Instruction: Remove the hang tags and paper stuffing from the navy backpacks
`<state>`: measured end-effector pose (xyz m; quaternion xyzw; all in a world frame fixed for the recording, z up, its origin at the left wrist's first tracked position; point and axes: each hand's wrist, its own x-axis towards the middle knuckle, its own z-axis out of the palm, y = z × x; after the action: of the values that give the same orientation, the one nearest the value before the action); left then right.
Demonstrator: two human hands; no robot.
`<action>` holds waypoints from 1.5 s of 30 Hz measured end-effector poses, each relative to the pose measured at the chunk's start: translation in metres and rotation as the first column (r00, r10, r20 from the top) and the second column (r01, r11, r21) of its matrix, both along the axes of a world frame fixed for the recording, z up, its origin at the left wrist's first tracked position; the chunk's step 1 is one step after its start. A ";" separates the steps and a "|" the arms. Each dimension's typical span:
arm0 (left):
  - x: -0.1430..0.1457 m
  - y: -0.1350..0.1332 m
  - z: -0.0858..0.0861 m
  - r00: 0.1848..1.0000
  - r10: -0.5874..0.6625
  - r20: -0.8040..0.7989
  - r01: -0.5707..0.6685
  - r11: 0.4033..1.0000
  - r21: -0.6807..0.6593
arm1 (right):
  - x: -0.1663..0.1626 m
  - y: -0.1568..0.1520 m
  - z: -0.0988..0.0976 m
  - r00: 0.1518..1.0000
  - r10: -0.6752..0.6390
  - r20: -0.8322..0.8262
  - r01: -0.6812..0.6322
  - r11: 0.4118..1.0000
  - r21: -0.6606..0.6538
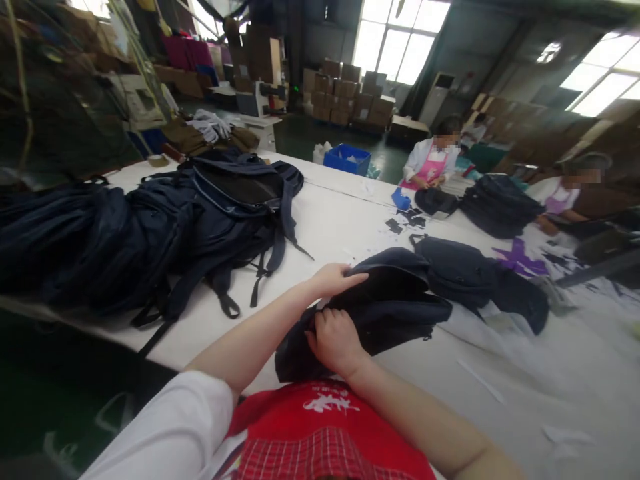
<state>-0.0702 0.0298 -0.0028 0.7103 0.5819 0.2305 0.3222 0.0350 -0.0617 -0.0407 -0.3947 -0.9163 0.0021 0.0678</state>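
A dark navy backpack (395,320) lies on the white table in front of me, its mouth gaping and showing a black inside. My left hand (336,279) grips the backpack's upper left edge, with some fingers hidden behind the cloth. Closer to my body, my right hand (337,339) is closed on the near side of the same backpack, knuckles up. Just beyond its right end rests another dark navy bag (457,270), lying flat.
Navy backpacks (200,227) are heaped on the left, straps hanging toward me. Dark scraps (405,220) and a purple piece (520,259) lie on the table (335,220). A blue bin (347,159) stands past the far edge. Co-workers (433,160) are across the table at right.
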 end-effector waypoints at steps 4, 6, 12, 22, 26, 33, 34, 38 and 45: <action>-0.018 -0.036 -0.027 0.961 -0.009 -0.276 0.042 0.993 0.113 | 0.006 0.005 -0.008 0.991 -0.132 -0.016 0.133 0.988 0.078; -0.018 -0.054 -0.045 0.944 0.038 -0.329 0.005 0.992 0.130 | 0.010 0.009 -0.014 0.987 -0.159 -0.001 0.158 0.979 0.129; -0.005 -0.074 -0.074 0.911 0.217 -0.351 -0.153 0.968 0.200 | 0.031 0.016 -0.017 0.997 -0.068 -0.029 0.071 0.991 0.116; 0.000 -0.077 -0.074 0.948 0.253 -0.193 -0.231 0.965 0.126 | 0.033 -0.007 -0.005 0.981 -0.169 -0.098 0.166 0.986 -0.031; -0.001 -0.079 -0.076 0.961 0.225 -0.160 -0.202 0.968 0.147 | 0.034 -0.005 -0.008 0.980 -0.166 -0.109 0.165 0.986 -0.022; -0.002 -0.085 -0.078 0.954 0.218 -0.207 -0.182 0.967 0.178 | 0.038 -0.006 -0.005 0.986 -0.124 -0.110 0.129 0.991 0.035; -0.003 -0.086 -0.078 0.952 0.215 -0.219 -0.175 0.966 0.189 | 0.040 -0.005 -0.002 0.986 -0.131 -0.106 0.138 0.989 0.054; -0.017 -0.091 -0.080 0.948 0.222 -0.227 -0.161 0.952 0.260 | 0.069 0.012 0.028 0.975 -0.202 -0.094 0.215 0.963 0.161; -0.072 -0.113 -0.109 0.942 0.234 -0.240 -0.154 0.938 0.309 | 0.170 0.071 0.081 0.912 -0.392 -0.121 0.408 0.896 0.175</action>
<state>-0.1421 -0.0831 -0.1116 0.7127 0.6492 0.2428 0.1080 0.2046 0.0093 0.0402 -0.5656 -0.8076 -0.0862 0.1430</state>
